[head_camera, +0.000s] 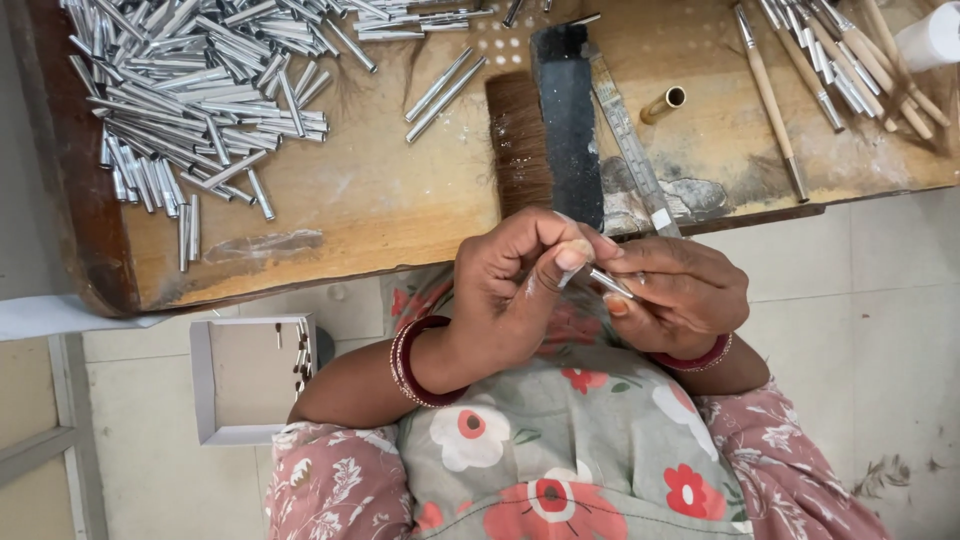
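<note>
My left hand (510, 290) and my right hand (675, 295) meet just below the front edge of a wooden workbench (370, 210), above my lap. Between their fingertips sits a small silver metal tube (605, 283); the right fingers pinch its lower end and the left thumb and forefinger close around its upper tip. Both wrists wear dark red bangles. A big heap of similar silver tubes (190, 80) lies on the bench at the far left, well away from the hands.
A flat brush with dark bristles (540, 120) and a metal ruler (630, 140) lie on the bench right above my hands. A short brass tube (663, 103) and several wooden-handled brushes (830, 70) lie right. A white cardboard box (250, 378) holding some tubes sits on the floor left.
</note>
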